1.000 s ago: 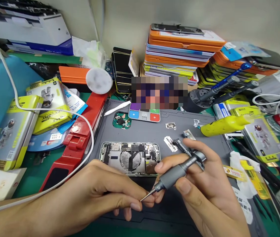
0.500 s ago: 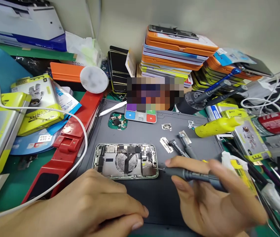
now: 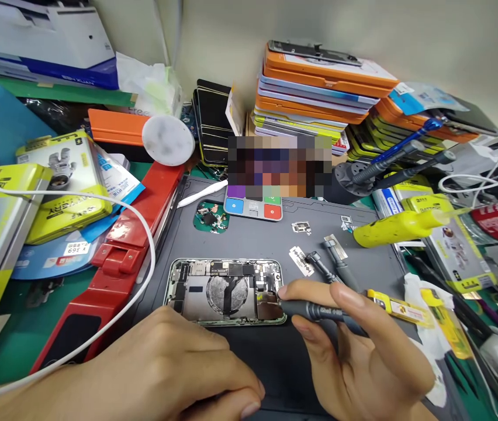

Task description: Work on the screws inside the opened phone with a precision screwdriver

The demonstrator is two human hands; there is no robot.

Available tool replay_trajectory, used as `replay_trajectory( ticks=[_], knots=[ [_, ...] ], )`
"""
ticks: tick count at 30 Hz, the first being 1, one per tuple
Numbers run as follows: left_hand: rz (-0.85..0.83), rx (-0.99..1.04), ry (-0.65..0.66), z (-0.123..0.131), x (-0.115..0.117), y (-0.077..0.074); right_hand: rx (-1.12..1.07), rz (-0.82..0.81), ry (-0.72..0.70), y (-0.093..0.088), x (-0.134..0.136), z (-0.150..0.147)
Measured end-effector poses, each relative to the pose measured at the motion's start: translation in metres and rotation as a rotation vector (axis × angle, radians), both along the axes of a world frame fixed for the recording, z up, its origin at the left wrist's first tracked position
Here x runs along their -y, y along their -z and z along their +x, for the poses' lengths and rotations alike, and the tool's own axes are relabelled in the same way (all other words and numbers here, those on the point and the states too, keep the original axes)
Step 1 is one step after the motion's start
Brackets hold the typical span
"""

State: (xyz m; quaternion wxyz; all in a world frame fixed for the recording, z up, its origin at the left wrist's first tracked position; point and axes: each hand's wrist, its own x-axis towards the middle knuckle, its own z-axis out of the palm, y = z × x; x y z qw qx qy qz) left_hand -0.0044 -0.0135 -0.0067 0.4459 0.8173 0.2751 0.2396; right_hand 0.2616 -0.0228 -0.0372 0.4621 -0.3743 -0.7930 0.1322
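Observation:
An opened phone (image 3: pixel 205 298) lies flat on the dark grey work mat (image 3: pixel 249 374), its inner parts and a round pad showing. My right hand (image 3: pixel 354 345) grips a dark grey screwdriver (image 3: pixel 314 311) between thumb and fingers. The front of the screwdriver is at the phone's right end, and the bit cannot be made out. In front of the phone, my left hand (image 3: pixel 179 362) rests with its fingers curled, overlapping the near left edge. Its thumb and forefinger are close together; the inside of the hand is hidden.
Two more screwdrivers (image 3: pixel 321 268) and a razor blade (image 3: pixel 300 261) lie right of the phone, near a yellow bottle (image 3: pixel 389 229). Behind it is a round green circuit board (image 3: pixel 210 217). A red clamp-like tool (image 3: pixel 113 263) and a white cable (image 3: pixel 150 257) run along the left.
My right hand has moved left with the screwdriver, bringing its front to the phone's right end. My left hand has hardly moved. The view has shifted slightly.

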Motion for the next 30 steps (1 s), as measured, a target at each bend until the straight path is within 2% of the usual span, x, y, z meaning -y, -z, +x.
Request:
replay_trajectory(
  ticks=[4,9,12,16,19,22,30],
  knots=[
    [-0.006,-0.047,0.033,0.000,-0.001,-0.001,0.020,0.003,-0.011,-0.006,-0.003,-0.001],
    [-0.013,-0.026,0.058,0.000,-0.003,-0.001,0.206,0.029,-0.120,-0.026,-0.012,0.008],
    [-0.006,0.015,0.046,0.000,-0.001,0.006,0.223,0.018,-0.119,-0.033,-0.012,0.013],
    [0.025,0.078,0.055,0.002,0.003,0.022,0.227,0.092,-0.091,-0.037,-0.007,0.012],
    [0.037,0.075,0.066,0.004,0.003,0.026,0.254,0.082,-0.080,-0.038,-0.003,0.009],
    [0.045,0.062,0.072,0.004,0.000,0.021,0.240,0.044,-0.089,-0.037,0.000,0.008],
    [0.065,-0.011,0.064,0.002,-0.001,0.005,0.197,0.086,-0.113,-0.028,0.000,0.004]
  ],
)
